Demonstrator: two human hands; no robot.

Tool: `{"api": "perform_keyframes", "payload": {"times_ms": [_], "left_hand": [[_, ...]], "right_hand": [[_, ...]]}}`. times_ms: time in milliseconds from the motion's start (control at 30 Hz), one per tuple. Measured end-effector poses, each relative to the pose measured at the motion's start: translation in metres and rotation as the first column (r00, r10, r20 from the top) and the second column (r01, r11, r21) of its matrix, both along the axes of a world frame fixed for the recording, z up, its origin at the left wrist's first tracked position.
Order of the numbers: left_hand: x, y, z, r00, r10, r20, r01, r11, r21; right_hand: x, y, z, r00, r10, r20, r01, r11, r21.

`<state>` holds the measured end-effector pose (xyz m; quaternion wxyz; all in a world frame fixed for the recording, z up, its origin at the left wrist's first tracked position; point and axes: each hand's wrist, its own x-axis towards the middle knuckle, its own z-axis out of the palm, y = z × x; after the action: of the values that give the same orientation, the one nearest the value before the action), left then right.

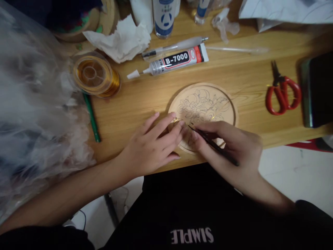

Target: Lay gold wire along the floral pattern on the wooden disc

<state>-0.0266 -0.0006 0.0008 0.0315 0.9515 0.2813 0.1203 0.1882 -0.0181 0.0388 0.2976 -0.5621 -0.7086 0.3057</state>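
A round wooden plate (208, 91) with a raised rim lies on the table, and a floral line drawing covers its face. My left hand (153, 144) rests palm down over the plate's left edge, fingers partly spread. Its fingertips hold a small curl of gold wire (176, 120) against the surface. Between the thumb and fingers of my right hand (231, 146) are dark, slim tweezers (221, 151). Their tips point left, close to my left fingertips. What exactly lies between the tips is too small to make out.
Behind the plate lie a B-7000 glue tube (177, 61) and a pen (179, 44). A spool of gold wire (96, 74), a green pen (91, 116) and crumpled tissue (122, 38) are left. Red-handled pliers (282, 92) and a dark phone-like device (318, 90) lie right.
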Motion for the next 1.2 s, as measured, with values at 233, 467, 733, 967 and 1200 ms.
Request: {"api": "perform_keyframes", "payload": {"times_ms": [233, 467, 733, 967, 1200], "left_hand": [[0.001, -0.001, -0.002, 1.0, 0.012, 0.022, -0.012, 1.0, -0.027], [0.0, -0.003, -0.004, 0.999, 0.034, 0.017, -0.033, 0.999, -0.039], [0.0, -0.003, -0.004, 0.999, 0.044, 0.008, -0.044, 0.999, -0.029], [0.0, -0.004, -0.004, 0.999, 0.043, 0.026, -0.042, 0.998, -0.052], [0.0, -0.003, -0.005, 0.999, 0.017, 0.028, -0.016, 0.999, -0.049]], "right_hand": [[-0.004, 0.006, -0.001, 0.988, 0.072, 0.137, -0.079, 0.996, 0.051], [-0.005, 0.005, -0.007, 0.99, 0.068, 0.119, -0.074, 0.996, 0.044], [-0.007, 0.008, -0.01, 0.991, 0.063, 0.114, -0.071, 0.996, 0.063], [-0.013, 0.007, -0.008, 0.989, 0.059, 0.135, -0.066, 0.996, 0.051], [-0.02, 0.001, -0.013, 0.99, -0.036, 0.137, 0.026, 0.997, 0.076]]}}
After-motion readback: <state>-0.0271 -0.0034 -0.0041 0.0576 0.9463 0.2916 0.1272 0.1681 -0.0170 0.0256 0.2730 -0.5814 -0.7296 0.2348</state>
